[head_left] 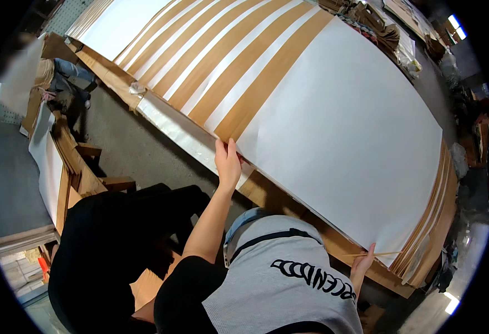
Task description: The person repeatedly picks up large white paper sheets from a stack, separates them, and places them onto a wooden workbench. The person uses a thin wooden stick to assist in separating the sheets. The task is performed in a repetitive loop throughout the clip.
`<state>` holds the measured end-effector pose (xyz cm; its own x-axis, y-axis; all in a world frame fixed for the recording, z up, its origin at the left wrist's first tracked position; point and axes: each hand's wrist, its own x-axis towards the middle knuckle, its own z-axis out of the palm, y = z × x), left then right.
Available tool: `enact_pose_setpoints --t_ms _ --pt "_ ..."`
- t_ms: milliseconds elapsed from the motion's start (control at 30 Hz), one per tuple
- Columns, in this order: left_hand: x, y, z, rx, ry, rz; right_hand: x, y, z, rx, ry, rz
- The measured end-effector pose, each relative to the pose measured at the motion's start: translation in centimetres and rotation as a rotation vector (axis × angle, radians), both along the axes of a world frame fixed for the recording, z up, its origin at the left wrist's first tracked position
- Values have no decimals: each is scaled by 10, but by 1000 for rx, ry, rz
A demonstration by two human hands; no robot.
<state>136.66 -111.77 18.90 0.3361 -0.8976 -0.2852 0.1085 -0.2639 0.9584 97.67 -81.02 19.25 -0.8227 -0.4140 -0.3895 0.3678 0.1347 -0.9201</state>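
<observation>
Pinching the white sheet (pixel 339 117), left hand (pixel 227 162) outstretched, right hand (pixel 362 264) low.

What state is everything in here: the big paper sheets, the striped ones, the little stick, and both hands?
Large white paper sheet: lying flat on the long table, near edge held at two corners.
Brown-and-white overlapped paper sheets: fanned out flat in staggered strips.
Thin wooden stick: held level against the sheet's corner.
Left hand: grip shut on the sheet's edge.
Right hand: pinching the stick.
</observation>
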Motion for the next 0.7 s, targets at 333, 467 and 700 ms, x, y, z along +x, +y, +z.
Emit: enact_pose_setpoints --t_ms 333,467,700 --pt "11 -16 -37 49 -99 105 29 -31 31 118 39 -99" --pt "4 -16 -18 103 65 107 15 -20 9 109 55 -210" --pt "2 -14 -15 97 143 147 32 -36 29 165 77 -165"
